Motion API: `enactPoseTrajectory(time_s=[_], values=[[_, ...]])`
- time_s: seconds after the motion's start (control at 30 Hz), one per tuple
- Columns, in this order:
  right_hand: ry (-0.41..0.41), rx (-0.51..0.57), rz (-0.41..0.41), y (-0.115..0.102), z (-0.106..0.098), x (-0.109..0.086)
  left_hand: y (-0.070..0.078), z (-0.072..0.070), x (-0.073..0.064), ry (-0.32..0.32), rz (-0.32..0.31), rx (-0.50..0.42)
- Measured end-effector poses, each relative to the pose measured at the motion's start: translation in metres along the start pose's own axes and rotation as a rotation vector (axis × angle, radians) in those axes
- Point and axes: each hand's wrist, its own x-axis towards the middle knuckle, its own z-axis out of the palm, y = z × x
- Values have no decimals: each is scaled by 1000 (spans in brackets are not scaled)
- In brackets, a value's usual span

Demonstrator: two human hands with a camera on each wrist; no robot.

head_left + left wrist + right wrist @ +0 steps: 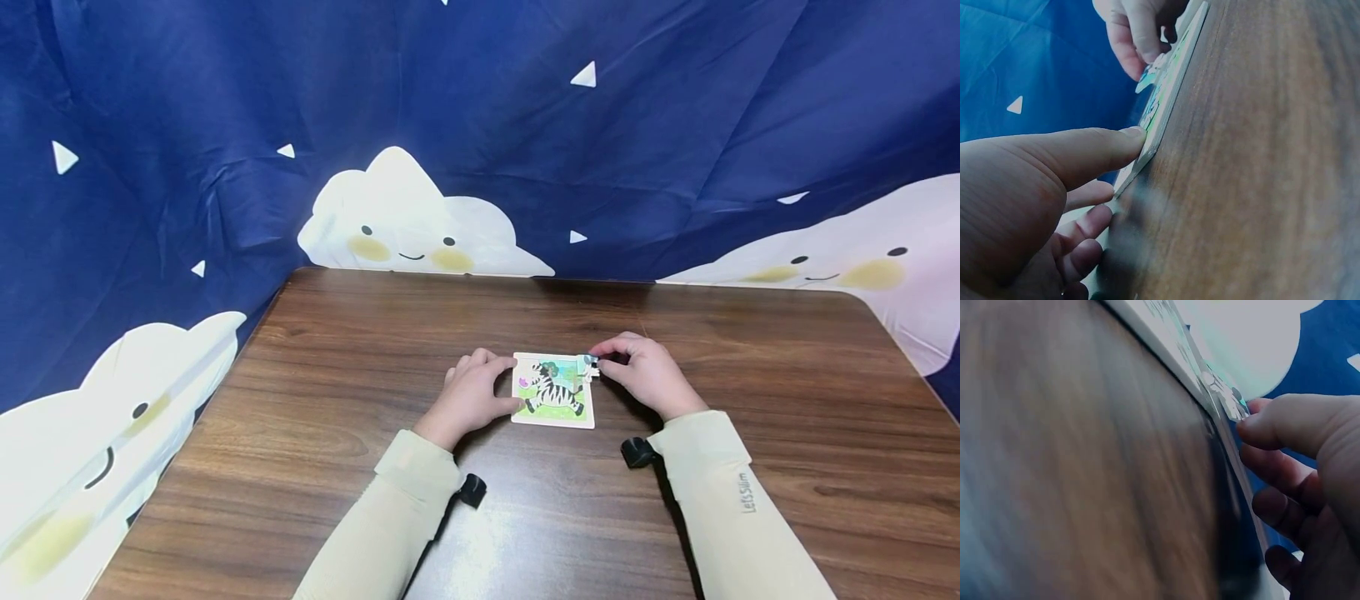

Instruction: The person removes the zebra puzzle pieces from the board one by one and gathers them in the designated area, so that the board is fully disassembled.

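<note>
A square zebra jigsaw puzzle board [555, 414] with a pale border lies flat on the table. My left hand [471, 395] holds the board at its left side, the thumb on the lower left and the index finger near the upper left corner. At the upper right corner, my right hand [648, 372] pinches a small puzzle piece [588, 367] between thumb and fingertips. Seen from the right wrist, that puzzle piece [1232, 403] is tilted over the board's corner. The left wrist view shows the left thumb [1110, 149] pressing on the board's edge.
The brown wooden table [360, 358] reaches back to a dark blue curtain [480, 92] with white clouds and triangles. Black straps with small dark devices [472, 491] sit at both wrists.
</note>
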Motion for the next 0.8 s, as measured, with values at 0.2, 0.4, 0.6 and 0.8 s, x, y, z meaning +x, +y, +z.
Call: enactPoseTrajectory(time_s=[0.2,0.4,0.6,0.8], values=[[-17,-17,33,6,-12,-3,0,0,0,-3,-1,-8],[-12,-39,52,14,-21,-6,0,-1,0,-7,-7,-5],[-11,-46,71,25,-29,-7,1,-1,-1,-7,-8,-2],[-3,-62,93,37,-41,-10,2,-2,-1,-11,-8,-9]])
